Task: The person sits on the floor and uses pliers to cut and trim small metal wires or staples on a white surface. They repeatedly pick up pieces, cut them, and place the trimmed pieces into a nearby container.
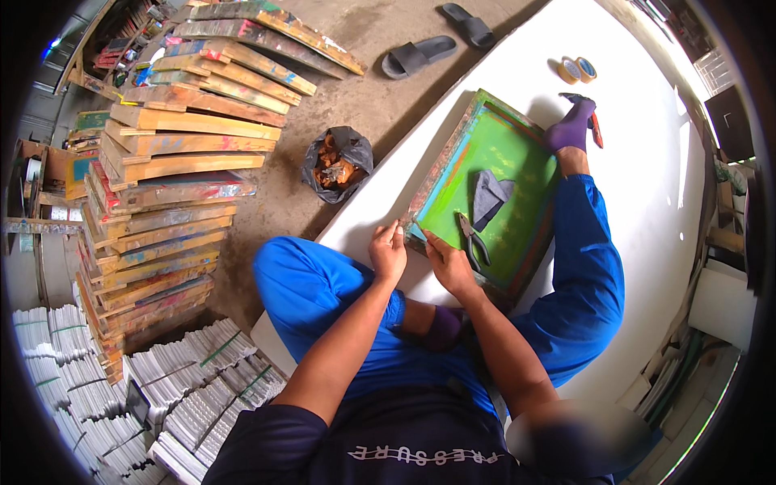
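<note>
A person in blue trousers is sitting on a long white desk [638, 145], and a rectangular wooden screen frame with paint-stained edges [440, 176] is lying slantwise on it between the legs. Bright green mesh [517, 162] is spanning the frame. The left hand [388, 252] is working at the frame's near-left corner, its fingertips drawn close together there; I cannot tell whether they are pinching anything. The right hand [449, 263] is reaching in just beside it, fingers bent at the near edge, their hold partly hidden.

Dark-handled pliers [472, 241] and a crumpled grey cloth [491, 198] are resting on the mesh, both out of the hands. As far as I can judge, the mesh is already covering most of the frame's opening, while the near-left corner is seemingly still needing attention. How much is remaining along the other edges is not showing clearly.
</note>
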Demonstrator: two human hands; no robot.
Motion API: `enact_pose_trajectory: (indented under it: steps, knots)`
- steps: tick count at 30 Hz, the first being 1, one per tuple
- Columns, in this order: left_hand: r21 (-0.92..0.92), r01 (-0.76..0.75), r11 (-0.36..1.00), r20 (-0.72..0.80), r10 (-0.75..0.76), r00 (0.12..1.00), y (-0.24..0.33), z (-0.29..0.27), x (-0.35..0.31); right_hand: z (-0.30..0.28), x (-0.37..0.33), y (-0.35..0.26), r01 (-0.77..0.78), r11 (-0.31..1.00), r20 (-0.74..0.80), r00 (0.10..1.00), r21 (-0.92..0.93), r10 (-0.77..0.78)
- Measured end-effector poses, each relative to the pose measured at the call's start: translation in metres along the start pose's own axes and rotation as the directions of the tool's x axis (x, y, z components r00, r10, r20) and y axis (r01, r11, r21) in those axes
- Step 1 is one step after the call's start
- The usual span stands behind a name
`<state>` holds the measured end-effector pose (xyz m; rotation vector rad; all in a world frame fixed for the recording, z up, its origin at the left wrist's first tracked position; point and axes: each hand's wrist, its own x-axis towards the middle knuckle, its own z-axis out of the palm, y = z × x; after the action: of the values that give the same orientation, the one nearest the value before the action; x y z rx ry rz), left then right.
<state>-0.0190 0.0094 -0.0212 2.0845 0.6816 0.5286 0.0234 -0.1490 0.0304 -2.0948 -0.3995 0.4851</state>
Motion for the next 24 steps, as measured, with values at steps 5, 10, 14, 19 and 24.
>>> enact_pose_trajectory:
  steps: [5, 10, 14, 19, 24]
  knots:
    - [-0.050, 0.067, 0.996, 0.022, -0.066, 0.998, -0.007, 0.005, -0.001, -0.027, 0.021, -0.012, -0.751, 0.318, 0.614, 0.658, 0.579, 0.436]
    - [-0.053, 0.055, 0.997, 0.023, -0.054, 0.998, -0.007, 0.005, -0.002, -0.036, 0.025, -0.014, -0.805, 0.121, 0.716, 0.576, 0.580, 0.395]
    - [-0.041, 0.123, 0.992, 0.070, -0.120, 0.990, -0.008, 0.004, -0.001, -0.038, 0.027, 0.003, -0.736, 0.393, 0.632, 0.676, 0.552, 0.378]
    - [-0.071, 0.084, 0.994, 0.017, -0.083, 0.996, -0.002, 0.003, 0.000, -0.013, 0.004, -0.003, -0.053, 0.991, 0.019, 0.998, -0.121, 0.056]
    - [-0.019, 0.066, 0.998, -0.005, -0.066, 0.998, 0.002, 0.001, -0.002, -0.013, -0.004, -0.035, -0.162, 0.958, 0.018, 0.985, -0.235, 0.171]
